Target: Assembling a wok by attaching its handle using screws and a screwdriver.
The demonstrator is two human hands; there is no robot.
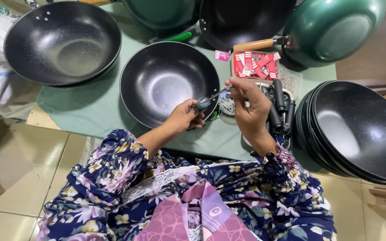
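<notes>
My left hand (pixel 185 116) grips the dark handle of a screwdriver (pixel 211 99) whose metal shaft points up and right. My right hand (pixel 249 105) pinches the shaft's tip with thumb and fingers; whether a small screw sits there I cannot tell. Both hands hover over the near rim of a black non-stick wok (pixel 157 78) without a handle, which lies on a pale green cloth (pixel 86 105).
A second black wok (pixel 61 42) lies at the left. Green-backed pans (pixel 331 29) and a wooden handle (pixel 253 44) stand at the back. A stack of black woks (pixel 358 129) is at the right. A tray of red packets (pixel 255 64), screws and black handles (pixel 280 105) sits behind my right hand.
</notes>
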